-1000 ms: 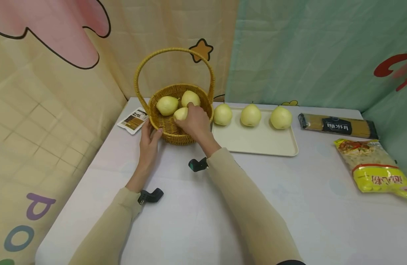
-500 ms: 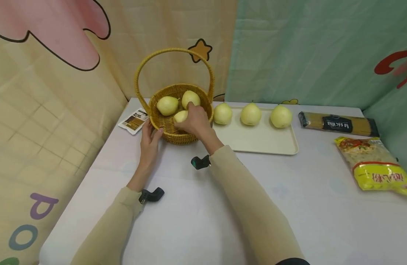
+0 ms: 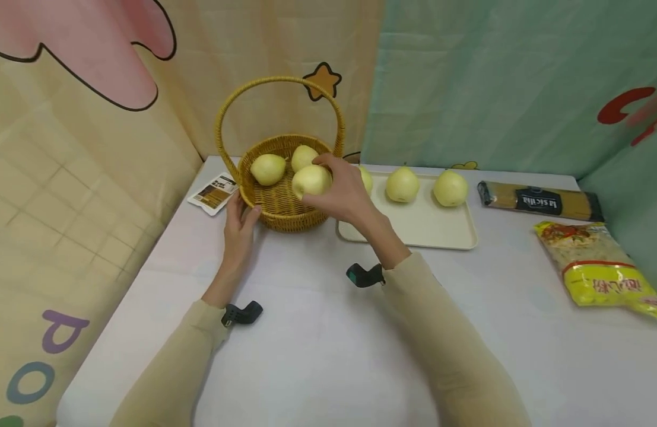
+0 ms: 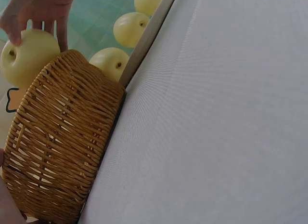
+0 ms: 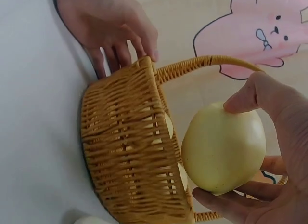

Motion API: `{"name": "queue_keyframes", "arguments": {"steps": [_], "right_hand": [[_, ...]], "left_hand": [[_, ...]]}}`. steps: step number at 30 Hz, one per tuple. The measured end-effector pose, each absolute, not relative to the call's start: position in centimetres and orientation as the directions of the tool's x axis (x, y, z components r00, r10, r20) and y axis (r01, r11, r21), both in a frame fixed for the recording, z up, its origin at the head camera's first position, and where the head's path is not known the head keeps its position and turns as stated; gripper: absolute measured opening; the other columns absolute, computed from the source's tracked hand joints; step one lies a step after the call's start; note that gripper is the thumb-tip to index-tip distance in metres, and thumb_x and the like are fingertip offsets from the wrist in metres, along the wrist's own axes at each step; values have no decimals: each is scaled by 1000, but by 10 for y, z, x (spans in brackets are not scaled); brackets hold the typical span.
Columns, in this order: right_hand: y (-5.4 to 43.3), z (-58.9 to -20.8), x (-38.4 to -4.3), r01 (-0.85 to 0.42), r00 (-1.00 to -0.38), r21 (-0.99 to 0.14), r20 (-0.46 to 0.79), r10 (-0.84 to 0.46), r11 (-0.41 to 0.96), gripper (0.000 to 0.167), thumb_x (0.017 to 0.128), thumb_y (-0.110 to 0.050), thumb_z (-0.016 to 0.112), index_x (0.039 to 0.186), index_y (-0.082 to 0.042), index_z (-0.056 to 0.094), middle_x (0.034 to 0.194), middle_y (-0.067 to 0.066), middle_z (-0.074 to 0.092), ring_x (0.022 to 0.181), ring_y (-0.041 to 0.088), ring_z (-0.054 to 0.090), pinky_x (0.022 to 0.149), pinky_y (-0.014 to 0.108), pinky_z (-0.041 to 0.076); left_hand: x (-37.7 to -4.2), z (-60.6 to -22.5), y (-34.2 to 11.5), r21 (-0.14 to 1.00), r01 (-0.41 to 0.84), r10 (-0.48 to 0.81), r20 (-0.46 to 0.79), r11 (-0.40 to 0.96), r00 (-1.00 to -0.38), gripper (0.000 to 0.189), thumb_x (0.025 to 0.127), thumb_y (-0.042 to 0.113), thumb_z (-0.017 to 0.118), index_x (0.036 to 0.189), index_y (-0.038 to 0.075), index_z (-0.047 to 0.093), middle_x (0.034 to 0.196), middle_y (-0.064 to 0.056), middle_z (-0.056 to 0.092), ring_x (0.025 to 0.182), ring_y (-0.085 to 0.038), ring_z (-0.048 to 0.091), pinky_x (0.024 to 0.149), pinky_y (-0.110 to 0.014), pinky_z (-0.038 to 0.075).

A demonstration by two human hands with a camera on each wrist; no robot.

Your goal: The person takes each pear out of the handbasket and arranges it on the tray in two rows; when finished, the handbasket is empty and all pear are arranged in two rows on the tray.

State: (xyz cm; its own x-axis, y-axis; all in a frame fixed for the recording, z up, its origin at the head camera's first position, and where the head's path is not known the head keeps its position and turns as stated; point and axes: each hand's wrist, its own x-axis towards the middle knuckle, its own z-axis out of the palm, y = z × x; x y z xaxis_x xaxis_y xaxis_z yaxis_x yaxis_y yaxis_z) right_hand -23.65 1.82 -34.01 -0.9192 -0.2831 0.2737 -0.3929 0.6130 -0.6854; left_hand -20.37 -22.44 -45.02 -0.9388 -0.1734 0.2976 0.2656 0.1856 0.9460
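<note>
A pale yellow-green pear (image 3: 311,180) is held by my right hand (image 3: 343,188), thumb on one side and fingers on the other, above the right part of the wicker basket (image 3: 288,223). In the right wrist view this pear (image 5: 224,147) is apart from the basket's rim. Two more pears (image 3: 267,169) lie inside the basket, one partly hidden behind the held pear. My left hand (image 3: 238,237) grips the basket's left front, its thumb at the rim and its fingers against the outer wall, as the right wrist view shows.
A cream tray (image 3: 432,231) right of the basket bears three pears in a row, the leftmost partly behind my right hand. A white-and-brown packet (image 3: 213,194) lies left of the basket. Pasta (image 3: 542,201) and a yellow food bag (image 3: 600,267) lie at the right. Curtains stand behind the table.
My right hand has lifted the pear up from inside the basket and shifted right and toward me. The left hand stays at the basket, which has not visibly moved.
</note>
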Motion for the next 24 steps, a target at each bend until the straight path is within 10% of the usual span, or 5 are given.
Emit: {"name": "queue_keyframes", "arguments": {"steps": [10,24], "right_hand": [[78,-355,-215,-475,-880,-631,351,-321,613,63,76,-25,84,135,-13,64,133,4,68,119,20,61,91,42,58],[97,-403,-222,-430,-897,-612,207,-391,664,73,79,-27,81,145,-6,59,141,12,64,126,29,59,108,51,49]], "left_hand": [[-205,-451,-226,950,270,-164,295,159,-941,69,108,22,54,167,10,21,173,-10,27,160,-23,28,131,-44,31],[-206,-453,-227,947,281,-171,306,154,-937,68,108,21,55,167,9,23,173,-11,29,159,-23,30,130,-42,31]]}}
